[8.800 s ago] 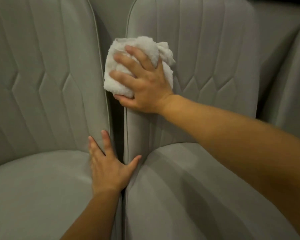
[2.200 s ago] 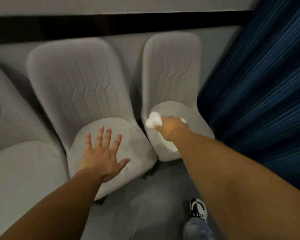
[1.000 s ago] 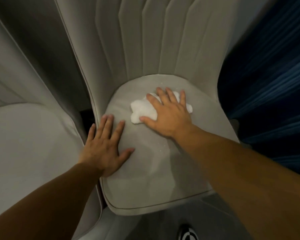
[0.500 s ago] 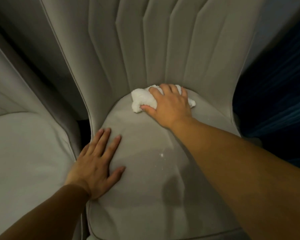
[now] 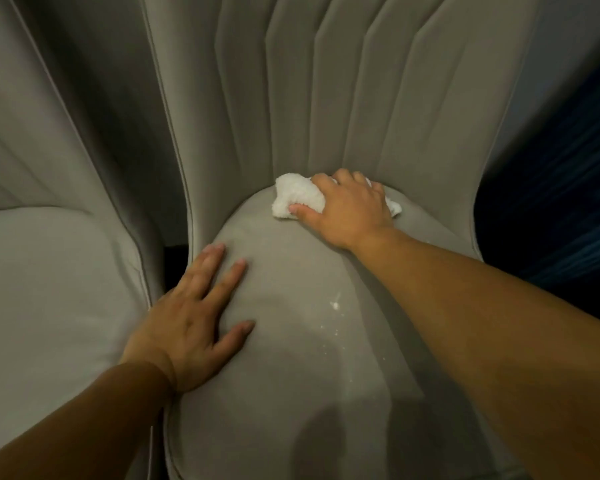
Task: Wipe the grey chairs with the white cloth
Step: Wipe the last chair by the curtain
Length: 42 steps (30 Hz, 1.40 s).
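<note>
Where seat meets backrest, white cloth bunched under right hand's curled grip.

Off-task surroundings, right side and gap between seats

Dark blue curtain fills the right edge, hanging in vertical folds that read as faint lighter streaks; blurred. A pale grey wall strip shows at upper right, between the curtain and the seat back. Black shadowed gap low between the two seats, contents not discernible. Small white specks scattered over the middle of the nearer seat cushion, the largest near the centre, finer ones trailing below it.
</note>
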Each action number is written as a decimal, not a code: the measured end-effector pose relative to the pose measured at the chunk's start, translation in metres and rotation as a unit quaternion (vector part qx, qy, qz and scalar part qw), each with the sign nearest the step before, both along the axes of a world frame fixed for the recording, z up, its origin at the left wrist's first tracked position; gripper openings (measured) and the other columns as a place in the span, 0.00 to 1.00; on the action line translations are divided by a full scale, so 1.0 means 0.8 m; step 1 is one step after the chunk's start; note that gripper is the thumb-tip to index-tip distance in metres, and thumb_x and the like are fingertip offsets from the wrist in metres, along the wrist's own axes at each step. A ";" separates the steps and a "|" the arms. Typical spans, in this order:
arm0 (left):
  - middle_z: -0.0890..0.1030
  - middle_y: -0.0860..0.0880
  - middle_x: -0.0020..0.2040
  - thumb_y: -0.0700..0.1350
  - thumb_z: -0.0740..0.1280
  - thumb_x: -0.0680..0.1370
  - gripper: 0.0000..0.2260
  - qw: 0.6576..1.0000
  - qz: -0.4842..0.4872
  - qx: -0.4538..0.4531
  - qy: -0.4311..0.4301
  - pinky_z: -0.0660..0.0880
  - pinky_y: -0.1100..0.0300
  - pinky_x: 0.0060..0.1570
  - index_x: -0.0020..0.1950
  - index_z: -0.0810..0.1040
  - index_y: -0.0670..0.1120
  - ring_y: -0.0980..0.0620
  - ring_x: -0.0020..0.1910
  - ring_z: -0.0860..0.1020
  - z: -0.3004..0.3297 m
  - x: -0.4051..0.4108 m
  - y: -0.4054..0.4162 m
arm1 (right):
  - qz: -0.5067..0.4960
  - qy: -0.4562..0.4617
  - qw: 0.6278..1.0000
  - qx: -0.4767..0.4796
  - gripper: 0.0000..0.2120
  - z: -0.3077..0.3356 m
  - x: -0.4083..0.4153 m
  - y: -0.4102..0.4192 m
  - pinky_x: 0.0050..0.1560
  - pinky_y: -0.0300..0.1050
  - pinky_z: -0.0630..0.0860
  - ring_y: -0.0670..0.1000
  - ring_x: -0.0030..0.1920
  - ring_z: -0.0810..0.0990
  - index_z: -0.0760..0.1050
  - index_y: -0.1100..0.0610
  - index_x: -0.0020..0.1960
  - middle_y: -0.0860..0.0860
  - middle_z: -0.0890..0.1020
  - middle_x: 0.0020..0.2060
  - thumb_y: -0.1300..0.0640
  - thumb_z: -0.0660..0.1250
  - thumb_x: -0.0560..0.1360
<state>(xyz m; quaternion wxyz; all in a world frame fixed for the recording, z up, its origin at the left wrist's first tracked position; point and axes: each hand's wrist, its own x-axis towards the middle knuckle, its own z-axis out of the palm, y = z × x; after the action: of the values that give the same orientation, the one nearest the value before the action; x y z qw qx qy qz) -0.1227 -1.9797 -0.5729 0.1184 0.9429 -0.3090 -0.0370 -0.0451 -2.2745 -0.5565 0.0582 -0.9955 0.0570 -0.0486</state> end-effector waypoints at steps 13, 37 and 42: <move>0.29 0.60 0.76 0.79 0.44 0.65 0.39 0.994 0.075 -0.032 0.071 0.49 0.54 0.75 0.75 0.44 0.71 0.53 0.79 0.40 0.002 0.010 0.001 | 0.036 0.036 0.998 0.044 0.36 0.018 -0.050 0.015 0.67 0.60 0.65 0.57 0.70 0.69 0.68 0.40 0.73 0.50 0.73 0.69 0.22 0.53 0.73; 0.37 0.67 0.77 0.77 0.41 0.68 0.36 0.991 0.072 -0.060 0.097 0.49 0.52 0.77 0.76 0.46 0.72 0.54 0.79 0.40 -0.002 0.018 0.003 | -0.011 0.019 1.000 0.016 0.32 0.002 0.012 0.038 0.69 0.63 0.60 0.59 0.72 0.64 0.63 0.36 0.74 0.49 0.63 0.77 0.24 0.53 0.75; 0.36 0.67 0.77 0.76 0.41 0.68 0.36 0.991 0.070 -0.055 0.101 0.50 0.51 0.76 0.76 0.44 0.71 0.54 0.78 0.39 -0.002 0.017 0.004 | 0.008 0.007 0.999 0.040 0.28 0.005 0.002 0.036 0.65 0.59 0.63 0.57 0.68 0.68 0.66 0.37 0.72 0.49 0.72 0.67 0.28 0.58 0.76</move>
<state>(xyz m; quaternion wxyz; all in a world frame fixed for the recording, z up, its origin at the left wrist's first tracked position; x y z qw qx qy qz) -0.1094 -1.9766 -0.5748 0.2033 0.9455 -0.2306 -0.1070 -0.0434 -2.2456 -0.5527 0.0979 -0.9931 0.0512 -0.0388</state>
